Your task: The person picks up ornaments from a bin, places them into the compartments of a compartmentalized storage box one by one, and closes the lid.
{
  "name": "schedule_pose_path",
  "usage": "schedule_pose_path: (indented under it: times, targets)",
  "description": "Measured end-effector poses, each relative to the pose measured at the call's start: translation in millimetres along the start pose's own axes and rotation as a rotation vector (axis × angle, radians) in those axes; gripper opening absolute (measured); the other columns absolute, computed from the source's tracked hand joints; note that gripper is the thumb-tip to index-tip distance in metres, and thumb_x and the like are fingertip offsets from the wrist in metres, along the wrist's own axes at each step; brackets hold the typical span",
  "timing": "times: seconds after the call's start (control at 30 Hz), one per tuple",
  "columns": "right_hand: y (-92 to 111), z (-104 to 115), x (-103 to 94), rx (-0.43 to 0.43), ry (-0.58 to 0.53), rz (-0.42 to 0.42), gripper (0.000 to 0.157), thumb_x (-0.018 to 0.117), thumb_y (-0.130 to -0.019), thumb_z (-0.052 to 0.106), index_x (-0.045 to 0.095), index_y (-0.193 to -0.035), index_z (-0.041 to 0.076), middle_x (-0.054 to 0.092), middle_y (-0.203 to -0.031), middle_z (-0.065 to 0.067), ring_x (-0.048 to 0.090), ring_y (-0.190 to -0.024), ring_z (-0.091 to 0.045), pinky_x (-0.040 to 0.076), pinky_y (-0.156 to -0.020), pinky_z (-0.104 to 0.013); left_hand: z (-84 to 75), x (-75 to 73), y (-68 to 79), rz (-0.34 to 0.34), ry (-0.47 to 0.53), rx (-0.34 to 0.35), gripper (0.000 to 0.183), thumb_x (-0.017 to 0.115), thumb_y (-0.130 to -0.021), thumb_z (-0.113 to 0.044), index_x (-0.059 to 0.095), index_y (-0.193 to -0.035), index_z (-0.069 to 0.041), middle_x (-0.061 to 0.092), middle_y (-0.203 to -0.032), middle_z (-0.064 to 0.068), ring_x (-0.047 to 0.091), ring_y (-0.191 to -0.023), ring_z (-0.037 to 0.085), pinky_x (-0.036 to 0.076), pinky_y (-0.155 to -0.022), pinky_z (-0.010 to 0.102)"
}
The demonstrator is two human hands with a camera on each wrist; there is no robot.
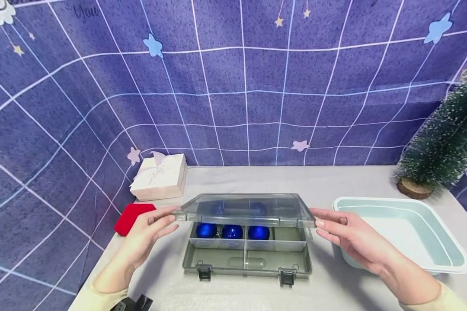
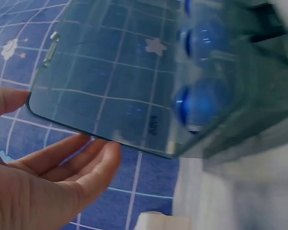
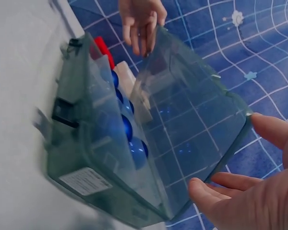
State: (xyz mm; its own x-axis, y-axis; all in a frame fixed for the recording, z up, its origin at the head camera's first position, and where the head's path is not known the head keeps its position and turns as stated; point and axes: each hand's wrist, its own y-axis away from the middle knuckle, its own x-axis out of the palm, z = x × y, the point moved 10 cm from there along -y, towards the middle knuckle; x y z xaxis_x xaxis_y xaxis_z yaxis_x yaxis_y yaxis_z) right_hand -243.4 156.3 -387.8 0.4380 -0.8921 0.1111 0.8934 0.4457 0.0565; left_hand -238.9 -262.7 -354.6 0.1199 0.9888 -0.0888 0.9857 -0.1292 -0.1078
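A clear, grey-green plastic compartment box (image 1: pixel 222 258) sits in front of me with its hinged lid (image 1: pixel 237 210) tilted part way up. Several shiny blue baubles (image 1: pixel 258 233) lie in its rear compartments, some seen only through the lid; the front compartments hold none. My left hand (image 1: pixel 138 239) holds the lid's left front corner between thumb and fingers. At the opposite corner, my right hand (image 1: pixel 363 242) pinches the lid's edge, its thumb (image 3: pixel 273 128) at the corner in the right wrist view. Two dark latches (image 1: pixel 286 277) hang at the box's front edge.
A pale blue tub (image 1: pixel 461 259) stands at the right, close to my right forearm. Behind it is a small frosted tree (image 1: pixel 443 138) on a wooden base. A white gift box (image 1: pixel 159 179) and a red object (image 1: pixel 132 217) lie at the left.
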Motion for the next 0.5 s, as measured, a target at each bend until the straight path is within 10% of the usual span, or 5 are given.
schedule_pose_path:
  times: [0.23,0.5]
  targets:
    - [14,-22,10.2,0.054,-0.009,0.035,0.061,0.056,-0.104,0.009,0.028,-0.153,-0.013,0.038,-0.155,-0.026,0.051,-0.13,-0.006,0.04,-0.102,-0.018,27.4,2.7,28.1,0.01,-0.244,-0.038,0.047,0.067,-0.094,-0.003,0.058,-0.139,0.008,0.058,-0.14,0.024,0.059,-0.118,0.005,0.048,-0.092,0.02]
    - [25,-52,17.4,0.068,0.017,0.043,0.067,0.061,-0.101,0.006,0.025,-0.154,-0.013,0.023,-0.161,-0.028,0.05,-0.128,0.0,0.042,-0.099,-0.017,56.7,9.7,47.3,0.066,-0.2,0.011,0.054,0.068,-0.091,0.004,0.053,-0.143,0.008,0.053,-0.145,0.025,0.059,-0.121,0.006,0.05,-0.092,0.023]
